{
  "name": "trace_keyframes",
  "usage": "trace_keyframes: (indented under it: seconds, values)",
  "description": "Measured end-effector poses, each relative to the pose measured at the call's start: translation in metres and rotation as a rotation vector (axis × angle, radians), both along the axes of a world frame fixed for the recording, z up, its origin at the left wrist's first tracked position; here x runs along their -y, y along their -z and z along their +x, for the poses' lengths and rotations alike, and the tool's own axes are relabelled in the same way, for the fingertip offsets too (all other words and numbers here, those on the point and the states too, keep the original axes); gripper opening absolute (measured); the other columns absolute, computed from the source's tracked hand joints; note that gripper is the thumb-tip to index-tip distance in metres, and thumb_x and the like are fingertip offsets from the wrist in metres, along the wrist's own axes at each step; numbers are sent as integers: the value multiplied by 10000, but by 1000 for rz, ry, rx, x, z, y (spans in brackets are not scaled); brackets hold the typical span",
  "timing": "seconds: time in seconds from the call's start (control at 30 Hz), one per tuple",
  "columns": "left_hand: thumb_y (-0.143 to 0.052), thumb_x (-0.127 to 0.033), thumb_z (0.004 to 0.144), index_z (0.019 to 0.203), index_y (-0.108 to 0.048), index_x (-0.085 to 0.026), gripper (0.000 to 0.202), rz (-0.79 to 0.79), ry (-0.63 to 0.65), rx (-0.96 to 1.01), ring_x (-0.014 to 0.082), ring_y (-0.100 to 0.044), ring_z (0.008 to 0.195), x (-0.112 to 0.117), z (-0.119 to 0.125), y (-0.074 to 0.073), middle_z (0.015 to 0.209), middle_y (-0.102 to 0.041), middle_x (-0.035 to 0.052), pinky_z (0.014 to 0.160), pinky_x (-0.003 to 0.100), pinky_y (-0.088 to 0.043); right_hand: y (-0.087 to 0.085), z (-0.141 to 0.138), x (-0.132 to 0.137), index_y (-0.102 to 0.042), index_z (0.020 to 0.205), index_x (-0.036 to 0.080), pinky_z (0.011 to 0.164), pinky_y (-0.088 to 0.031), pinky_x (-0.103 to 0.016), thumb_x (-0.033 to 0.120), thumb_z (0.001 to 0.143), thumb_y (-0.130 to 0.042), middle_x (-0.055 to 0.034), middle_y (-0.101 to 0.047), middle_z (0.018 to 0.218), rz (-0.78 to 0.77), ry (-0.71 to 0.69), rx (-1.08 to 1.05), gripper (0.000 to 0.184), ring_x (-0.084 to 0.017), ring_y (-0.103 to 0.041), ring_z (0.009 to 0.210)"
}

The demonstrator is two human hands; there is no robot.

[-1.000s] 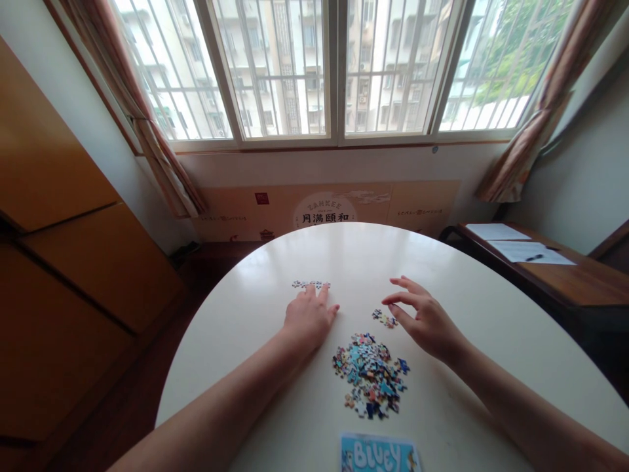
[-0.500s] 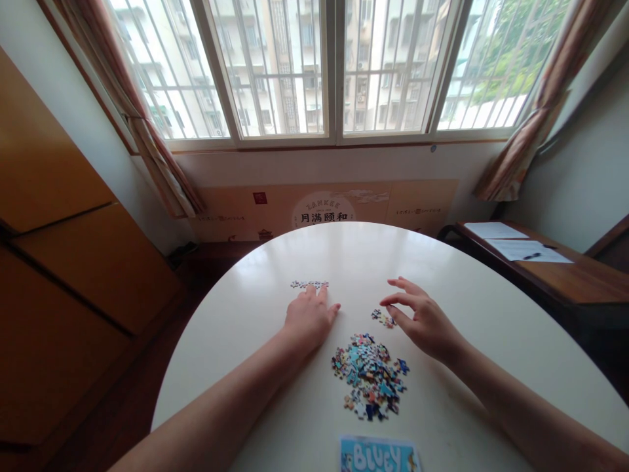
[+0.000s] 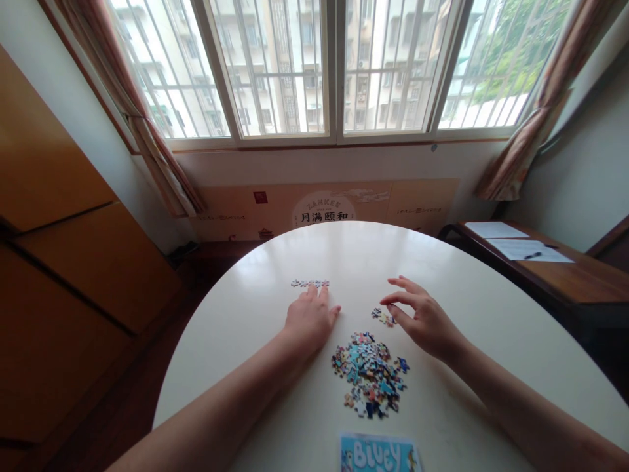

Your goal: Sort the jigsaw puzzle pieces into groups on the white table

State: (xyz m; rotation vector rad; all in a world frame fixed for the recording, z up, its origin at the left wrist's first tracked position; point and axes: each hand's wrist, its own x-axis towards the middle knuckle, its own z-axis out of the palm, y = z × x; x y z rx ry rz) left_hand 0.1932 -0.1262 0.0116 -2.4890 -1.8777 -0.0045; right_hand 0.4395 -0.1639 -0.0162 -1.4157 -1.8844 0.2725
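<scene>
Puzzle pieces [image 3: 384, 318], small, light and likely best pinched by their edges, lie on the tabletop [image 3: 491, 328] beside the right hand [image 3: 426, 321], its fingers open and empty; the left hand [image 3: 309, 321] lies flat.

Item 1. Light-blue printed cardboard box [image 3: 378, 453], lying at the near edge of the round white table [image 3: 457, 419], just this side of the heap of loose coloured jigsaw pieces [image 3: 369, 375]: "BLUEY" in fat white capitals (lower part out of sight).

Item 2. Long tan cardboard panel [image 3: 417, 203] against the wall under the window: pale round emblem at its middle, "月满颐和" in dark characters, "ZANKEE" arched above. Red square mark and thin print lines either side: too small to read from where I stand.

Item 3. White paper sheets [image 3: 496, 231] on the brown wooden side desk: illegible.
</scene>
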Motion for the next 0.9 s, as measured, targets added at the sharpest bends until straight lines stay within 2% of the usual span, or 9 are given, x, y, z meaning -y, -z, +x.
trace_keyframes:
  seconds: [0.07, 0.2, 0.3, 0.47, 0.53, 0.63, 0.7, 0.8, 0.9]
  values:
    - [-399, -485, 1010, 1442, -492, -148, 556, -28, 10, -20, 298, -604, 1193, 5, 0, -3, 1371, -586, 202, 940, 360, -479, -1, 0, 1, -782, 932, 252, 1138, -382, -593, 279, 909, -575, -111, -603, 1388, 3, 0, -1, 210, -328, -437, 1417]
    - [-385, -448, 1010, 1331, -573, -159, 471, -124, 25, -47, 301, -684, 1029, 14, 1, -11, 1125, -717, 161, 820, 373, -514, -2, -1, 1, -783, 928, 254, 1143, -380, -589, 283, 905, -578, -108, -609, 1378, 3, -1, -8, 209, -325, -432, 1421]
    - [-416, -448, 992, 1291, -600, -168, 450, -139, 24, -48, 307, -703, 953, 17, -1, -16, 995, -746, 148, 774, 381, -517, -2, 0, 0, -782, 923, 256, 1147, -374, -594, 287, 904, -581, -105, -610, 1379, 6, -3, -20, 205, -327, -438, 1418]
    - [-468, -332, 965, 1024, -747, -233, 302, -60, -14, -13, 271, -693, 981, -6, -30, -27, 1038, -755, 100, 811, 352, -510, 0, 5, -3, -778, 922, 251, 1144, -381, -590, 304, 907, -570, -108, -621, 1367, 24, 8, -32, 215, -327, -459, 1402]
    - [-487, -299, 955, 1129, -743, -260, 313, 48, -87, 53, 251, -673, 1039, -24, -52, -28, 1143, -736, 78, 845, 331, -505, 1, 7, -5, -776, 916, 250, 1143, -382, -591, 313, 907, -564, -109, -630, 1354, 28, 16, -38, 221, -327, -472, 1392]
    - [-493, -294, 953, 1182, -744, -242, 343, 157, -162, 138, 250, -667, 1031, -52, -84, -21, 1169, -716, 78, 871, 334, -504, 3, 8, -6, -773, 915, 252, 1145, -378, -594, 319, 904, -563, -106, -638, 1344, 24, 22, -48, 221, -324, -476, 1389]
    - [-504, -295, 951, 1216, -734, -246, 355, 134, -127, 228, 227, -671, 997, -65, -98, -12, 1140, -716, 61, 890, 318, -503, 5, 8, -7, -774, 913, 254, 1148, -374, -595, 320, 900, -568, -102, -639, 1344, 16, 24, -58, 216, -326, -476, 1388]
    - [-518, -309, 942, 1204, -743, -251, 350, 114, -32, 334, 203, -661, 1002, -76, -104, 2, 1169, -702, 48, 916, 291, -498, 8, 8, -7, -776, 913, 256, 1149, -371, -600, 322, 895, -578, -101, -637, 1351, 4, 21, -68, 210, -333, -478, 1385]
    - [-521, -322, 932, 1145, -772, -258, 335, 109, -2, 354, 197, -654, 977, -80, -101, 11, 1142, -708, 42, 912, 292, -504, 9, 9, -7, -775, 913, 258, 1145, -376, -601, 323, 894, -581, -103, -644, 1342, 3, 24, -67, 206, -331, -481, 1383]
